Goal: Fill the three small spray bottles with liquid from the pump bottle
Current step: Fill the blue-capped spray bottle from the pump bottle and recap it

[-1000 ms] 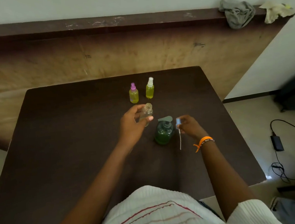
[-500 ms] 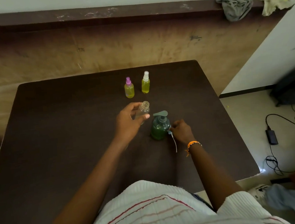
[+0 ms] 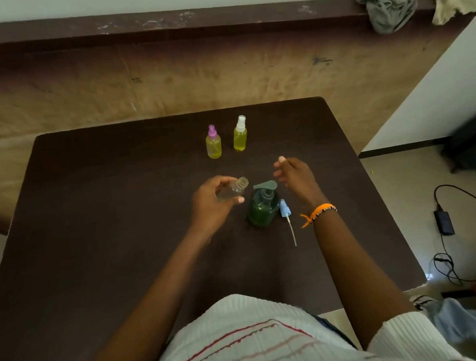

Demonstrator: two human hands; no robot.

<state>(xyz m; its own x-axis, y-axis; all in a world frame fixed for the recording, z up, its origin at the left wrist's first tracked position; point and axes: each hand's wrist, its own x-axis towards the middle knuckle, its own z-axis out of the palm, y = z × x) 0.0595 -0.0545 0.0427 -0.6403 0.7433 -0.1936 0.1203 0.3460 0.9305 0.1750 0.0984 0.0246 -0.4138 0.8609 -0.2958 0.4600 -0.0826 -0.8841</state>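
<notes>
The scene is dim and warm-toned, with the dark table swallowing detail and casting only faint, soft shadows. Brighter light falls on the wall and floor at the right of the frame. Wide-angle distortion bows the edges. The right hand looks slightly motion-blurred.

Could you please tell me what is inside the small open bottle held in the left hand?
The uncapped clear bottle in the left hand looks empty, with no yellow liquid like the two capped spray bottles behind. Fingers cover part of its lower body, so a thin residue cannot be excluded.
</notes>
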